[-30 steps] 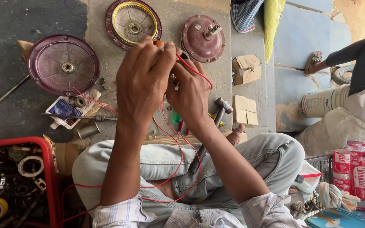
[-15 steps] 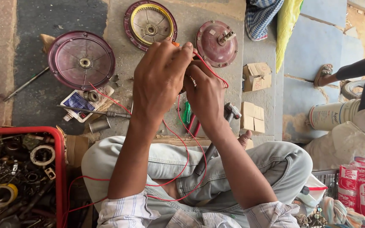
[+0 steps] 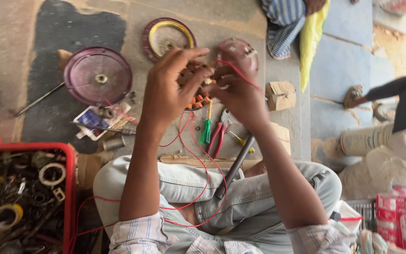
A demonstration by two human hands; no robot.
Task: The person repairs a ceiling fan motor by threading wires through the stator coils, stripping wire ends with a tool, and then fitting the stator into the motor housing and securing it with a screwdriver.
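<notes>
My left hand [image 3: 167,89] and my right hand [image 3: 238,91] are raised together over my lap, both gripping a round copper-wound motor coil [image 3: 194,89], mostly hidden behind the fingers. A thin red wire [image 3: 203,174] runs from the coil, loops over my right hand and trails down across my jeans. Below the hands on the floor lie a green-handled screwdriver [image 3: 206,129] and red-handled pliers [image 3: 218,138]. A dark metal rod [image 3: 235,165] rests on my right thigh.
Three round maroon fan covers [image 3: 98,75] [image 3: 167,37] [image 3: 240,49] lie on the concrete ahead. A red crate of metal parts and tape rolls [image 3: 69,188] sits at my left. Small cardboard boxes [image 3: 280,95] are to the right. Another person's leg [image 3: 391,101] is at far right.
Both hands have stayed closed on the coil and shifted slightly. The view has moved, so the floor items sit lower and the red crate shows more.
</notes>
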